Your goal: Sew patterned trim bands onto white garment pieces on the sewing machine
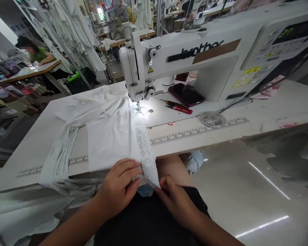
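White fabric (110, 136) lies across the left of the table, with a patterned lace-like strip (144, 145) along its right edge. The strip runs from under the needle of the sewing machine (138, 71) down over the table's front edge. My left hand (122, 184) is closed on the fabric's edge beside the strip, thumb and fingers pinching it. Lower and to the right, my right hand (173, 196) pinches the strip's hanging end between thumb and fingers. The machine's lamp lights the presser foot (139, 108), where the fabric's edge lies.
Right of the needle lie red-handled thread snips (179, 109), a dark phone (186, 94) and a clear round disc (213, 119). A printed ruler (179, 136) runs along the table's front. Another person (38, 54) sits at a table at the far left, near hanging white garments (72, 30).
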Available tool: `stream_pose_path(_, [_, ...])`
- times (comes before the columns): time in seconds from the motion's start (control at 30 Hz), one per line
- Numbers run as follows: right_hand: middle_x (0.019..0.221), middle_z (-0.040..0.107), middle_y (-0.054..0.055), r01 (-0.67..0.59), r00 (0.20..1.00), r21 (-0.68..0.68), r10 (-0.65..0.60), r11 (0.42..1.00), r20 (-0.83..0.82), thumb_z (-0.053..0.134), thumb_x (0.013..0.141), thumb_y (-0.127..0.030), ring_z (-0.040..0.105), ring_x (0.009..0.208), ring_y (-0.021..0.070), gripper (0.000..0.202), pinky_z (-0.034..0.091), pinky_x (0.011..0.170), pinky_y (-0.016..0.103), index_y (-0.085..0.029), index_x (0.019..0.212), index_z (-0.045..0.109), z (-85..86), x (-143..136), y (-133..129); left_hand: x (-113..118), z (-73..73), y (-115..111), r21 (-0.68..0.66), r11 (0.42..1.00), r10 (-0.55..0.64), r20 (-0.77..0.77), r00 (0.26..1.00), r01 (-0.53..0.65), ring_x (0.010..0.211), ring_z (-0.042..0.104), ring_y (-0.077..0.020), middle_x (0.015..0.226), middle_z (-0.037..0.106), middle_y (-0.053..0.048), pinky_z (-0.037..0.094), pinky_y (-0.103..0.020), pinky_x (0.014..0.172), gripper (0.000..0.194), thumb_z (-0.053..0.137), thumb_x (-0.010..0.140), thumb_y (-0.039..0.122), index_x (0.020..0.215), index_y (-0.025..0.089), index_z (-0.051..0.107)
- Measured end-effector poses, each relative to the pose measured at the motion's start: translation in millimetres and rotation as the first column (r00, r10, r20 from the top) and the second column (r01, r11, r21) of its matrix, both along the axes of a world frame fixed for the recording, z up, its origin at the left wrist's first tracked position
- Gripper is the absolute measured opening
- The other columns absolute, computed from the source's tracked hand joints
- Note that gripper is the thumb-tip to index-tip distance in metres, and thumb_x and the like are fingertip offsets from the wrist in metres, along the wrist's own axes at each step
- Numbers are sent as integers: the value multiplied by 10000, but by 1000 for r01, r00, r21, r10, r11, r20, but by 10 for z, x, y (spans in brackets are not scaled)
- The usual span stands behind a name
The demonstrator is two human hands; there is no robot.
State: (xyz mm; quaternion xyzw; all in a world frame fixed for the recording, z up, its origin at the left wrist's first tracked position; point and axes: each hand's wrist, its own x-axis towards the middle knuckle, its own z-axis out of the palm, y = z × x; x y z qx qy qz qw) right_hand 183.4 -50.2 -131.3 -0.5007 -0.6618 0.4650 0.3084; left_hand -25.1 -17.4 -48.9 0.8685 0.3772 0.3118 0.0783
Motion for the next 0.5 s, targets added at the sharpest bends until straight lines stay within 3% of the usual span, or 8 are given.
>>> stream_pose_path(0.17, [709, 599, -28, -52, 965, -136, 14, 989, -263, 403, 975, -382, 573, 601, 143, 324, 475, 565, 264, -236, 1237, 281, 458, 101, -427, 157, -192, -487, 111, 988, -99, -73, 992, 107, 1003, 631, -209, 979, 718, -46, 453, -436, 1022, 186, 647, 854, 269, 1021, 188, 635])
stream_pose_path(0.23, [722, 590, -31, -56, 928, -194, -20, 979, -372, 414, 970, -417, 538, 584, 126, 366, 457, 551, 252, -250, 1258, 264, 615, 69, -507, 227, -180, -565, 189, 975, -107, -45, 993, 114, 934, 645, -178, 910, 722, -28, 460, -394, 1004, 117, 598, 876, 192, 985, 177, 638])
stream_pose_path(0.37, [663, 545, -63, -98, 923, -248, -5, 964, -386, 415, 973, -421, 480, 522, 100, 312, 403, 486, 214, -255, 1212, 303, 750, 68, -529, 261, -57, -581, 241, 957, -157, -35, 987, 160, 830, 638, -152, 826, 707, -26, 503, -351, 913, 142, 536, 872, 80, 930, 156, 641])
stream_pose_path(0.43, [668, 555, -64, -130, 927, -170, 59, 977, -372, 417, 979, -382, 513, 547, 103, 294, 438, 514, 219, -265, 1226, 309, 739, 138, -504, 253, 1, -570, 234, 957, -174, -22, 984, 174, 796, 630, -151, 804, 702, -29, 524, -346, 862, 145, 545, 855, 66, 923, 152, 641])
stream_pose_path(0.5, [701, 574, -62, -166, 938, 11, 161, 986, -308, 460, 967, -320, 548, 596, 107, 324, 477, 565, 230, -291, 1258, 320, 714, 237, -461, 252, 43, -566, 225, 963, -159, 36, 987, 147, 764, 628, -148, 775, 697, -25, 539, -347, 828, 158, 552, 834, 44, 904, 157, 636])
